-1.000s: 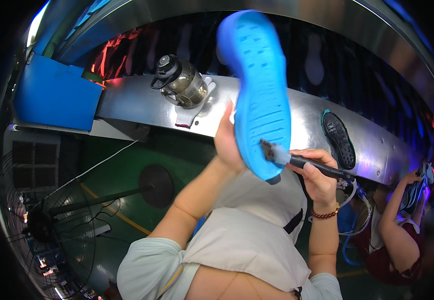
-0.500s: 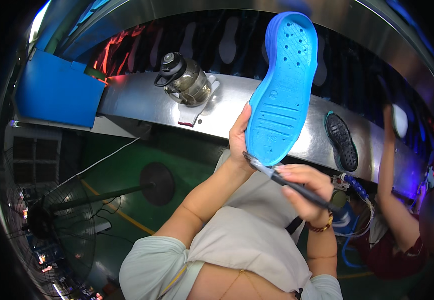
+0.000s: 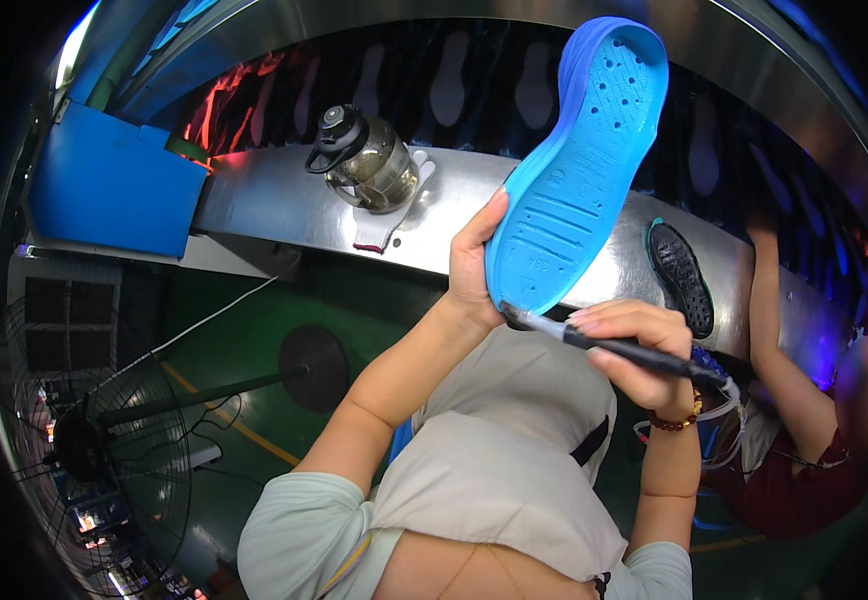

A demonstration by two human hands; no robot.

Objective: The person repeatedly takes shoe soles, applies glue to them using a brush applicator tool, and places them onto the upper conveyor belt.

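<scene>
A bright blue shoe sole (image 3: 566,205) stands nearly upright in front of me, its heel end low and its toe end leaning right. The inner face, with ridges and small holes, is toward me. My left hand (image 3: 474,262) grips its left edge near the heel, thumb along the side and the other fingers hidden behind. In my right hand (image 3: 649,345) is a brush (image 3: 546,326) with a black handle and dark tip. That tip touches or nearly touches the lower heel rim; I cannot tell which.
A metal ledge (image 3: 264,205) runs along a dark conveyor carrying several pale insoles (image 3: 449,85). On the ledge are a large water jug (image 3: 382,170), a glove (image 3: 374,230) and a black sole (image 3: 681,275). A co-worker's arm (image 3: 769,300) reaches in at right. A fan (image 3: 84,440) stands left.
The blue sole has shifted slightly right and leans further right. My right hand and the brush have moved right and a little up. The co-worker's hand no longer shows the white piece.
</scene>
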